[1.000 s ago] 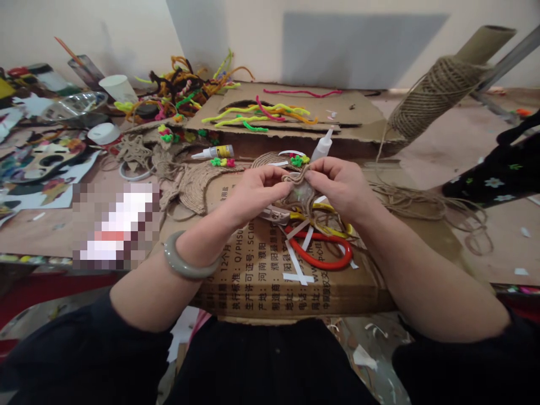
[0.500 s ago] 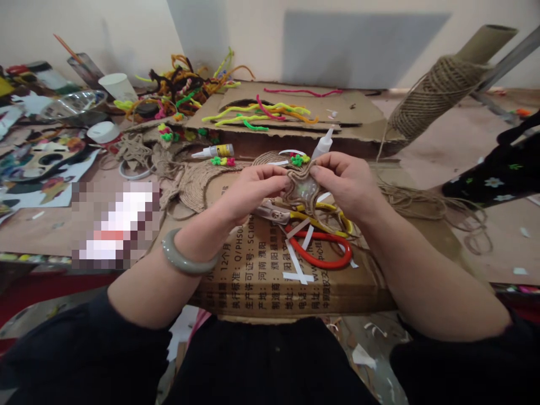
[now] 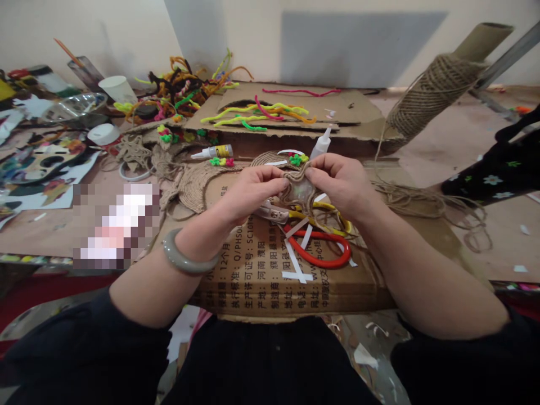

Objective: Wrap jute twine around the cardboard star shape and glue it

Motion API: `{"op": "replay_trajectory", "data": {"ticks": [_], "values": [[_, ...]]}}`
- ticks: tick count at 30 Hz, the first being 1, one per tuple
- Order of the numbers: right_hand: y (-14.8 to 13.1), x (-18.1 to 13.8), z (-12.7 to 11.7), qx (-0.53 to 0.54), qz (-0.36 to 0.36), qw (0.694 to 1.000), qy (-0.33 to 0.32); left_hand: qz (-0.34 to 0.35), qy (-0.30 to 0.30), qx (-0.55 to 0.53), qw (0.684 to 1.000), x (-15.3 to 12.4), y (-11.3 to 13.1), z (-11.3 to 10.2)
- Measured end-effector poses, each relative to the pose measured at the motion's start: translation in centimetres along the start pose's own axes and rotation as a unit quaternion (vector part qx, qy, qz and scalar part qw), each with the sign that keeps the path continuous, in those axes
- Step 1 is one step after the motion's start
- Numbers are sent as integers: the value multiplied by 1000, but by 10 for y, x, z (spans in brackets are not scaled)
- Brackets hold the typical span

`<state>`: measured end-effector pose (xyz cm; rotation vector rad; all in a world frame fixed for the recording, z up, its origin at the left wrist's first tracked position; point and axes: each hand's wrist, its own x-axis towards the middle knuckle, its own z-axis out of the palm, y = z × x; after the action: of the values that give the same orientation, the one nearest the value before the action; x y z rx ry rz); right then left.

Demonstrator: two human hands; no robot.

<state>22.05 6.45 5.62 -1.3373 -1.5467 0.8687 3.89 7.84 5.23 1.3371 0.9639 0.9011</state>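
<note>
Between my two hands is a star-shaped twine piece, its rope outline bent around a shiny, see-through middle. My left hand pinches its left upper edge. At the upper right, my right hand grips the rope between thumb and fingers. Scissors with red and yellow handles lie just below on the cardboard, with white paper strips over and around them. Behind my right hand stands a white glue bottle. A coiled twine piece with pompom-like coloured bits lies left of my hands.
Several coloured pipe cleaners lie on a raised cardboard sheet. A large twine roll leans at the right, with loose twine below it. A small yellow-labelled bottle lies behind my left hand. A twine star sits farther left.
The view has shifted very slightly. Both hands keep hold of the twine star, which has tilted a little, and my right fingers have moved slightly left along its top edge.
</note>
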Motion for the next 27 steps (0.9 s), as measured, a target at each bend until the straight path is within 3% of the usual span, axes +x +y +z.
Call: {"op": "replay_trajectory", "data": {"ticks": [27], "values": [[2, 0, 1, 10, -4, 999, -31, 33, 19, 14, 999, 2, -5, -1]]}}
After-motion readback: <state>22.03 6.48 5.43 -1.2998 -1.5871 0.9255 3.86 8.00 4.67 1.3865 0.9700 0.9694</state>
